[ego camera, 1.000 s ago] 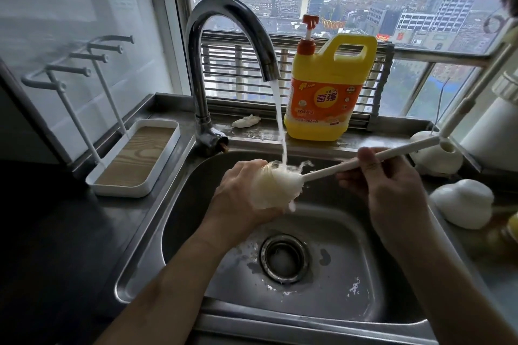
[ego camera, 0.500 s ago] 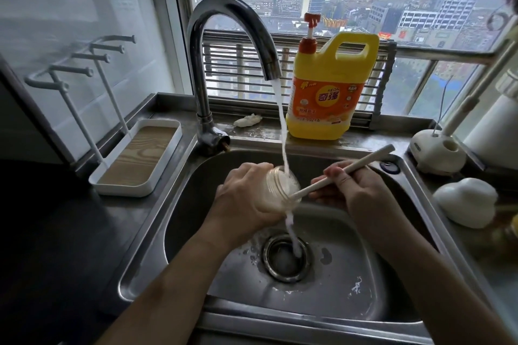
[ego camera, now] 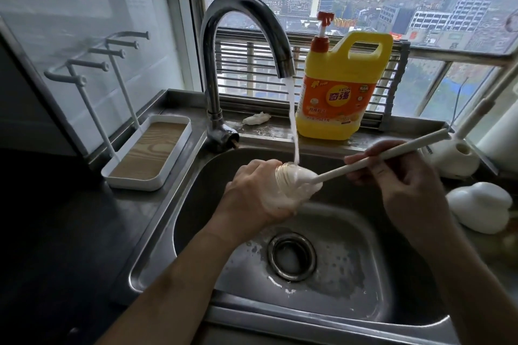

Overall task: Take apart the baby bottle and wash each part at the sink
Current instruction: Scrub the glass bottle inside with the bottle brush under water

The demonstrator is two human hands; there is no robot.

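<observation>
While the left hand [ego camera: 249, 193] grips the bottle [ego camera: 281, 175], its mouth faces right. The right hand [ego camera: 403, 185] pinches the brush [ego camera: 364, 162], handle aligned with that mouth.

Two arms show, both bare from the hands back to where the near edge of the view cuts them off. The left hand [ego camera: 249, 196] leads into a slim left forearm [ego camera: 179, 283], left of centre. The right hand [ego camera: 409, 187] leads into the right forearm [ego camera: 462, 274], at the near right corner.

Grey daylight through window [ego camera: 364, 3]; white wall [ego camera: 70, 8], perhaps tiled.
</observation>
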